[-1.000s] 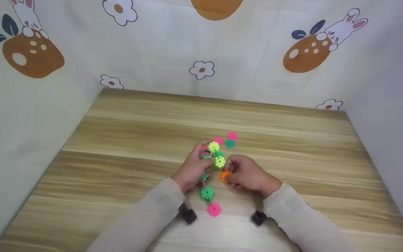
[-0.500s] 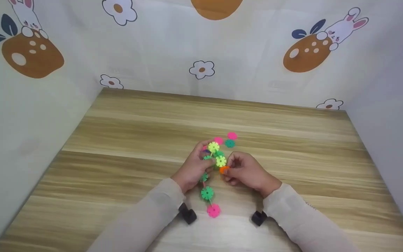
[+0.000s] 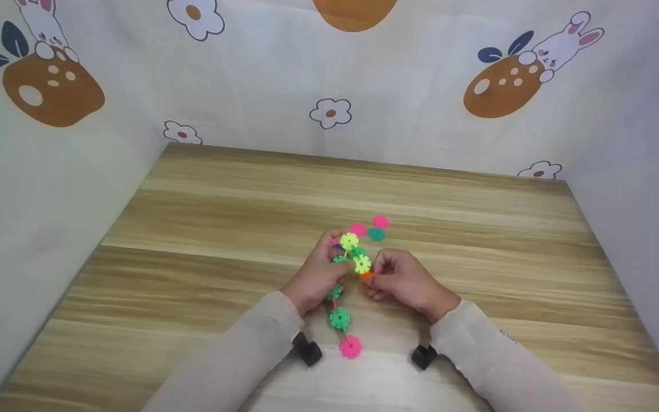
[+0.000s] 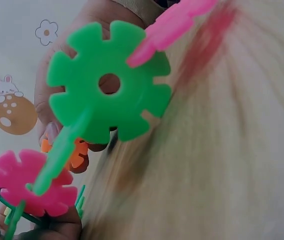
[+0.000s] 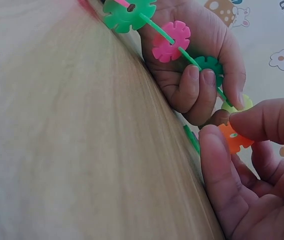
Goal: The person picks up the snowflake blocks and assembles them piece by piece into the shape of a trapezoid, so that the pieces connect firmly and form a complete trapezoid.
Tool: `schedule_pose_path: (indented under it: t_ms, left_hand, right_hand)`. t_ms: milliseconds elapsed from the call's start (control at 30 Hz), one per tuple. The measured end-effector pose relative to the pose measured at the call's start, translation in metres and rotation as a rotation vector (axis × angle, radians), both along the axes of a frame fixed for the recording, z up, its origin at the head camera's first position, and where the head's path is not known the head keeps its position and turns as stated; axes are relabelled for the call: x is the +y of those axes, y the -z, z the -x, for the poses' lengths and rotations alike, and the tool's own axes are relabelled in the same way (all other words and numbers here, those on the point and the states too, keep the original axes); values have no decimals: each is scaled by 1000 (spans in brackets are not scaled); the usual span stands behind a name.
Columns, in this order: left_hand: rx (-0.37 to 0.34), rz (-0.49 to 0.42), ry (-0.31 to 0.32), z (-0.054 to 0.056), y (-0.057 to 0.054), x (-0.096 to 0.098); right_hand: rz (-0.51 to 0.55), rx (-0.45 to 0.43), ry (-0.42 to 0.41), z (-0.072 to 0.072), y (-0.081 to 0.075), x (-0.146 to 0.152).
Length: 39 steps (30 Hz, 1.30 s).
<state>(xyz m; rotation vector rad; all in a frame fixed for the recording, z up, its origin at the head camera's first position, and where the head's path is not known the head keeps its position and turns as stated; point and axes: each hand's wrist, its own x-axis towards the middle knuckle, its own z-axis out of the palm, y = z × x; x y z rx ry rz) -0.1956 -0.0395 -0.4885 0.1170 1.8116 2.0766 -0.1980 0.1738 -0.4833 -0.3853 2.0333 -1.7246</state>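
Note:
A chain of notched plastic discs, linked slot to slot, runs through my left hand. Its near end is a pink disc joined to a green disc; past my thumb comes a yellow disc, with another yellow disc beyond. My left thumb and fingers grip the chain close to the nearer yellow disc. Between thumb and index finger my right hand pinches an orange disc, its edge against that yellow disc. Whether their slots are engaged I cannot tell.
Behind the hands, a loose pink disc and a dark green disc lie on the wood-grain table. Another pink disc is beside the chain's far end. Patterned cloth walls in the back and sides.
My right hand has brought the orange disc up and left to the yellow disc and turned it edge-on. The chain's near end has shifted slightly toward me; my left hand keeps its grip.

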Motion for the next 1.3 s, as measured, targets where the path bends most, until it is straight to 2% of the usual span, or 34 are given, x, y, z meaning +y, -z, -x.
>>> schedule_pose_path:
  t_ms: [300,533,933,1300]
  left_hand:
    - [16,26,-25,2,2,2]
    - [24,9,-29,1,1,2]
    - [20,8,-8,2,2,1]
    - [27,51,-4,0,0,0]
  right_hand:
    - [49,-11,-64,1,3,4]
    - [103,-37,-46,1,2,4]
    - [135,-17,-70,1,4,4]
    - [106,-11,-31,0,0,0]
